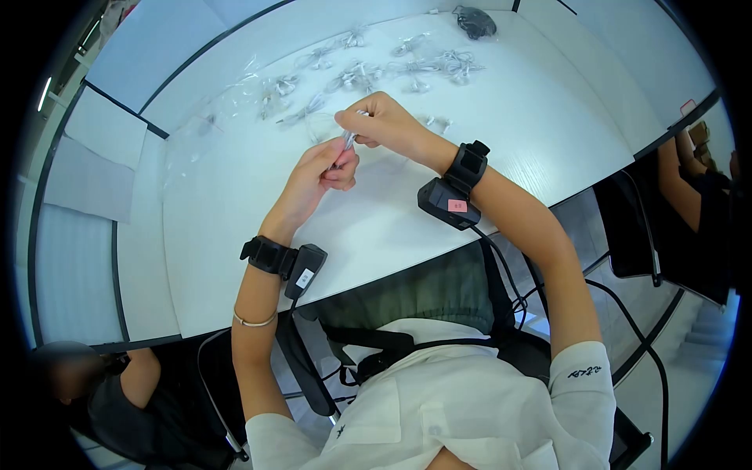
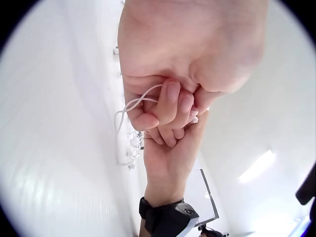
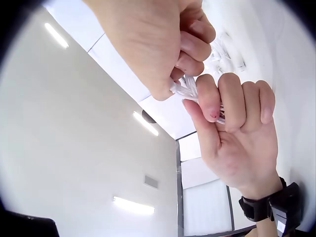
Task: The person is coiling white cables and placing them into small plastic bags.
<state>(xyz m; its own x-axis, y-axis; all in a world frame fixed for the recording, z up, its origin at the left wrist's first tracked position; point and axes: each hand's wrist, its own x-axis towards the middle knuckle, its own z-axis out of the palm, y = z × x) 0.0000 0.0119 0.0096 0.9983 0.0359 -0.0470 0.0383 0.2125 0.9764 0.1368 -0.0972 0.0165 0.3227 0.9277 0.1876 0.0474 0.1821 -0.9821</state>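
Observation:
A bundle of thin white cable [image 1: 348,139] is held between the two hands above the table. The left hand [image 1: 319,174] curls its fingers round the lower part of the bundle, as the right wrist view also shows at the cable [image 3: 185,89]. Just above it, the right hand [image 1: 389,127] pinches the upper end of the bundle between thumb and curled fingers. In the left wrist view a loose loop of white cable [image 2: 118,121] hangs out beside the left hand [image 2: 173,64]. The cable's ends are mostly hidden by the fingers.
Several coiled white cables [image 1: 356,76] lie across the back of the white table [image 1: 392,211]. A dark object [image 1: 475,23] sits at the back right. Clear plastic bags [image 1: 205,125] lie at the left. Low partitions enclose the table; other people sit at both sides.

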